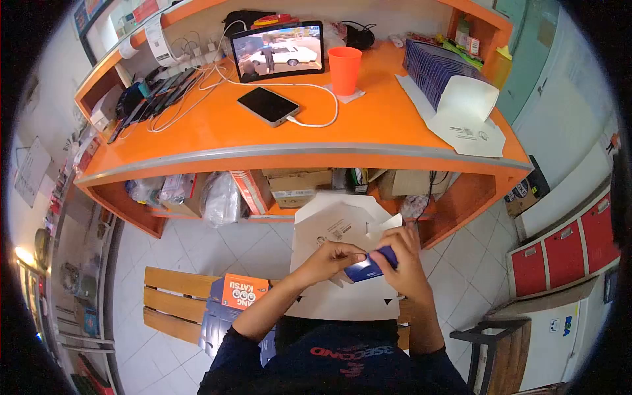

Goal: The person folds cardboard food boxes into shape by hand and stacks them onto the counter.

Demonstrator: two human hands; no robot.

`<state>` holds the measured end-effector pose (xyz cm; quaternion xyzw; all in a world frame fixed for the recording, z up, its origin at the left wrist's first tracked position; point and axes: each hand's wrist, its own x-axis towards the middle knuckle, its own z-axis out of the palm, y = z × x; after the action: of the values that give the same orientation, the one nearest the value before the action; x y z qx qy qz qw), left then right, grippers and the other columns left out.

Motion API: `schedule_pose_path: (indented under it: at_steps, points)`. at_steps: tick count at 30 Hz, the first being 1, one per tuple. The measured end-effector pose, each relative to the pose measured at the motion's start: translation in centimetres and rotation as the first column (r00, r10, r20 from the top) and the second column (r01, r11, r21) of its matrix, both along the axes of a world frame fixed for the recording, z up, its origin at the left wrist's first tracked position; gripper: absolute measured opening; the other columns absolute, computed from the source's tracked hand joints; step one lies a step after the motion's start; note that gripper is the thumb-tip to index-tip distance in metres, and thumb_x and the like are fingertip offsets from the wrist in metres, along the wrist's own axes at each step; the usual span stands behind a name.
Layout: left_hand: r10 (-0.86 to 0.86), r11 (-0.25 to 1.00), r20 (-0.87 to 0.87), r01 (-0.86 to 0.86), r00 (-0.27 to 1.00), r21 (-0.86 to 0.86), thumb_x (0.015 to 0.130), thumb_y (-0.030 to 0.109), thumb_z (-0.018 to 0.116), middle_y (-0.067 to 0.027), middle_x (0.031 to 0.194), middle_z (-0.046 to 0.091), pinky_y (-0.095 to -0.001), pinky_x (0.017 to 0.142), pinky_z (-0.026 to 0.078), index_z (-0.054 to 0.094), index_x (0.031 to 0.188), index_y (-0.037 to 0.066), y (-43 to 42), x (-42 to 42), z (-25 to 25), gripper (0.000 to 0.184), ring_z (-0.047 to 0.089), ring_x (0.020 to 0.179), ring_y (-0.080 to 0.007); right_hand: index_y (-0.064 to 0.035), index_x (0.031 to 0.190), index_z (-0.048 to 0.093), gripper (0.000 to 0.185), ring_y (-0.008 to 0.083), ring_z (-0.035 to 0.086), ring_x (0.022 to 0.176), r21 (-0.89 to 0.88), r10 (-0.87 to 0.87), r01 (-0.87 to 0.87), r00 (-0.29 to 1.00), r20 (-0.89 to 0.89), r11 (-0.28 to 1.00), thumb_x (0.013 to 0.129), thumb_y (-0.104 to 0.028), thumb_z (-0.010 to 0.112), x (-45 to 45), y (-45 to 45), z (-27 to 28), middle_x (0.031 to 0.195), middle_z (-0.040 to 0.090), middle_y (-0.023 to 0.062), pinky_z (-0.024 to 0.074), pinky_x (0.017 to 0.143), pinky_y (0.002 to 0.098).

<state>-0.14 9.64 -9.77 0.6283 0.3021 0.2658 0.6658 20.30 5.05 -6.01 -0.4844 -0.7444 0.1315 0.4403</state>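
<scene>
A small dark blue carton piece (370,265) is held between my two hands, over an opened-out white cardboard sheet (342,230) lying on my lap. My left hand (331,261) pinches its left edge. The fingers of my right hand (400,263) wrap round its right side and top. A white flap of the sheet stands up just behind my right hand. Beside my left forearm, an orange printed box panel (245,291) rests on flat blue cardboard (220,326) on the slatted wooden bench.
The orange counter (197,125) ahead carries a tablet (278,52), a phone (268,106) on a white cable, an orange cup (345,70), and a row of blue folded cartons (441,72) beside white cardboard. Its lower shelf holds boxes (299,187) and plastic bags. A wooden-seated chair (503,355) stands right.
</scene>
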Motion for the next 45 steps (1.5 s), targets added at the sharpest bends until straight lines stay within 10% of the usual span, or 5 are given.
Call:
schedule_pose_path:
  at_steps: [5,14,23,35,45]
  points:
    - [0.019,0.995,-0.009,-0.018,1.0,0.101,0.092,0.011,0.059,-0.004,0.09,0.067,-0.0238,0.074,0.049,0.064,0.11,-0.003,-0.5,0.5,0.5,0.023,0.056,0.08,-0.007,-0.0035,0.089,0.054,0.015,0.0328,0.049,0.095,0.017,-0.322,0.323,0.946,-0.02,0.946,0.083,-0.013,0.064,-1.3,1.1,-0.6,0.095,0.051,0.0119,0.0344,0.092,0.0461]
    - [-0.037,0.996,0.045,0.033,0.998,0.079,0.092,0.011,0.059,-0.0045,0.098,0.067,-0.0252,0.079,0.049,0.061,0.117,-0.001,-0.3,0.4,1.2,0.028,0.058,0.085,-0.0088,-0.0046,0.092,0.059,0.015,0.0316,0.05,0.093,-0.101,0.223,-0.207,0.957,0.184,0.973,0.079,-0.007,0.066,0.5,1.0,1.6,0.099,0.051,0.01,0.0378,0.088,0.0463]
    - [-0.137,0.986,0.118,0.124,0.984,0.109,0.096,0.02,0.056,0.0004,0.092,0.062,-0.0238,0.07,0.047,0.06,0.116,0.003,-2.1,0.9,2.6,0.027,0.053,0.079,-0.0047,-0.013,0.098,0.058,0.024,0.0228,0.052,0.093,0.59,-0.084,0.072,0.996,-0.008,0.804,0.077,-0.006,0.07,-1.8,-0.7,-1.3,0.102,0.052,0.0078,0.0401,0.094,0.049]
    - [0.589,0.787,0.576,-0.239,0.567,-0.569,0.099,0.016,0.046,-0.0098,0.118,0.058,-0.0327,0.094,0.049,0.047,0.123,0.002,-3.2,0.1,8.9,0.028,0.059,0.108,-0.0182,-0.0121,0.116,0.049,0.054,0.0344,0.048,0.121,0.243,0.418,-0.452,0.891,0.178,0.858,0.071,-0.015,0.079,-2.4,-1.9,4.3,0.111,0.054,0.0104,0.0333,0.106,0.0567]
    - [0.487,0.838,0.553,-0.541,0.677,-0.075,0.099,0.013,0.045,-0.0077,0.114,0.059,-0.0283,0.082,0.05,0.047,0.123,0.0,-5.0,2.4,8.4,0.027,0.059,0.097,-0.0127,0.0008,0.103,0.065,0.04,0.0369,0.053,0.116,0.473,0.065,-0.06,0.998,0.005,0.879,0.068,-0.012,0.081,-3.9,-0.8,5.4,0.109,0.057,0.0149,0.0465,0.097,0.0503]
